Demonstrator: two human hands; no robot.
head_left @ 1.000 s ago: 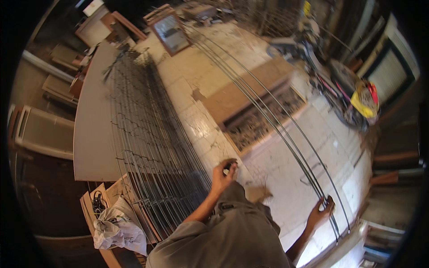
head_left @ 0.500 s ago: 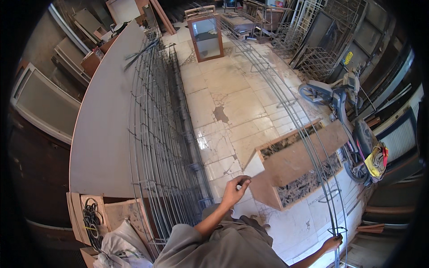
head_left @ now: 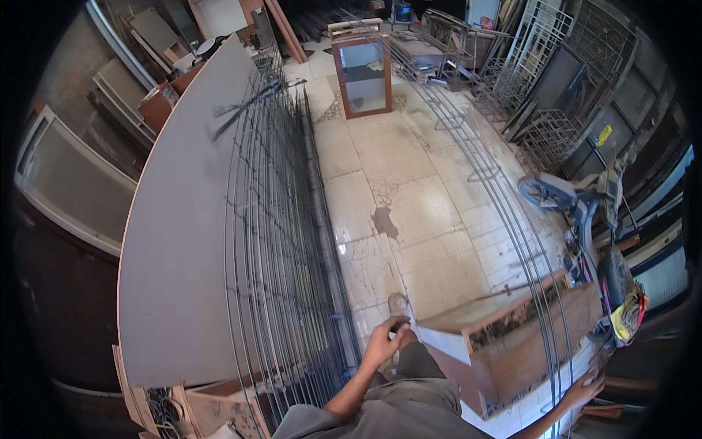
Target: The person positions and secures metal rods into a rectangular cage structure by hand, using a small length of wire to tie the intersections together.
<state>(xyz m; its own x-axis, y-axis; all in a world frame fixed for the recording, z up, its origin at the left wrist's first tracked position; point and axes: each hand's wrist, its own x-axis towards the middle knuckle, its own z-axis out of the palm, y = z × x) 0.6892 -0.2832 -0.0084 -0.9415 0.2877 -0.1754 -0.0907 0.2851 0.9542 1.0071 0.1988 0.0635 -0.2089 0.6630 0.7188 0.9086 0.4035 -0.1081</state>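
Rods (head_left: 542,307) near right hand (head_left: 583,391); box (head_left: 131,399) holds cables (head_left: 162,411).

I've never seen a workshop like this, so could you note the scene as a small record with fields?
Left hand: fingers curled in front of the body; hold unclear
Right hand: at the long metal rods; hold unclear
Left side: metal rod frames beside a grey panel
Right side: wooden box, motorbike
Further ahead: glass-fronted wooden cabinet

A grey short-sleeved shirt (head_left: 398,415) is worn over darker bottoms (head_left: 428,364).
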